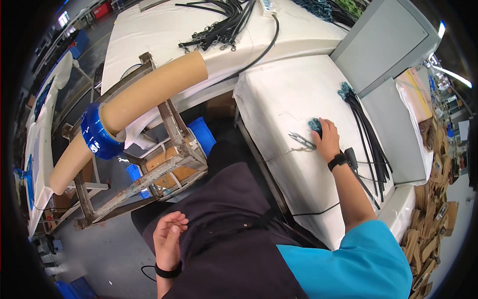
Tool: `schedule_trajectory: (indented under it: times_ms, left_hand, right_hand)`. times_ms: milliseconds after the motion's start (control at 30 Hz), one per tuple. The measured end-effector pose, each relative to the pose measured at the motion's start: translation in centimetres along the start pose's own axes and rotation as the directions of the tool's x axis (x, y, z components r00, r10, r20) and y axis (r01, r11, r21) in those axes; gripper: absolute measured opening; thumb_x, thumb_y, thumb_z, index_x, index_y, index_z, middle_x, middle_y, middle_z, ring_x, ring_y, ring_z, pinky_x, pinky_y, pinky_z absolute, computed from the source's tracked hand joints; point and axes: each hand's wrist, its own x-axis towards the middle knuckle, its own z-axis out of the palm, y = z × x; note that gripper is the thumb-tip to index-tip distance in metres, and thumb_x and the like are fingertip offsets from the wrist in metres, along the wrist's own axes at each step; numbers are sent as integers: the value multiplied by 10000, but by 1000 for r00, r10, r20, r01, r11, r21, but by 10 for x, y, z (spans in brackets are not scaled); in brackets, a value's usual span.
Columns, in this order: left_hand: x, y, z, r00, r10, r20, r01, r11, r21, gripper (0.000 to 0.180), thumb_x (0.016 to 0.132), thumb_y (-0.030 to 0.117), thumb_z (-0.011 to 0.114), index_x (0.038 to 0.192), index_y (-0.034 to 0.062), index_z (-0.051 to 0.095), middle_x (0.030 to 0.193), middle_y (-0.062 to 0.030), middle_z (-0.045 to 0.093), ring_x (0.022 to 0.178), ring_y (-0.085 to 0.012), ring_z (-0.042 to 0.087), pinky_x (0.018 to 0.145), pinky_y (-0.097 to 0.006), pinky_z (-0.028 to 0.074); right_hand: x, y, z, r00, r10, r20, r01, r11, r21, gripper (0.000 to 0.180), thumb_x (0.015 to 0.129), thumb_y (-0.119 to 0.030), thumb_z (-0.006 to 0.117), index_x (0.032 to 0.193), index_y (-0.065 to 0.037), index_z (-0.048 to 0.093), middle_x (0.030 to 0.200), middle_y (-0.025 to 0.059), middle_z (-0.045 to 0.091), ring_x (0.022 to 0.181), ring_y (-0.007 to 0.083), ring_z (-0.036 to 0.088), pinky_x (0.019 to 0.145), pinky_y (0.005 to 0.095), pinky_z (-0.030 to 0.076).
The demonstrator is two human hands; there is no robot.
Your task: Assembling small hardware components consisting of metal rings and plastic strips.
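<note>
My right hand (327, 140) reaches onto the white padded table (279, 94) and closes on a small teal tangle of cord (314, 124). A pair of small metal snips (300, 140) lies on the table just left of that hand. A bundle of long black cords with a teal end (366, 134) lies to the right of it. My left hand (168, 239) rests over my dark apron at my lap, fingers loosely apart, holding nothing. Both wrists wear black bands.
A long cardboard tube with a blue tape band (102, 130) lies across a worn wooden frame (169, 154) on my left. A pile of black straps (219, 25) sits on the far white table. A grey machine housing (388, 45) stands at the right, cardboard pieces (428, 234) beside it.
</note>
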Motion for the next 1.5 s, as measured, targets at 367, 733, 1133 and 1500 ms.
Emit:
schedule_trajectory:
  times_ms: [367,733,1133,1500]
  left_hand:
    - [4,-1,-6,1000,-11,-14,11,1000,-1,309,886,121,613,1155,-14,546,1072,-94,606,976,-161,585,867,-284,463]
    - [11,4,-6,998,-59,-12,60,998,36,299,895,101,591,1171,-3,540,1094,-87,607,988,-151,582,860,-271,463]
    - [-3,-2,-18,991,-49,-128,59,995,76,262,923,92,542,1169,0,542,1101,-89,607,1003,-157,583,865,-286,463]
    - [-3,7,-23,998,-22,-53,19,998,-68,251,910,28,557,1159,-6,547,1113,-73,605,1047,-139,571,911,-254,449]
  right_hand:
    - [6,-53,-16,970,-98,-224,67,987,-145,351,778,-104,669,1104,-17,575,1081,160,546,1018,332,511,865,387,421]
    - [178,-200,-16,826,-559,-75,538,740,405,132,832,-90,602,938,-25,645,852,139,583,839,312,570,740,368,463]
    - [292,-223,67,614,-780,-123,786,618,8,160,706,-123,666,820,-75,566,885,93,546,881,310,529,737,419,454]
    - [269,-231,-106,866,-52,-497,497,203,844,188,978,-201,469,1022,-24,513,1082,102,641,1023,151,577,911,308,428]
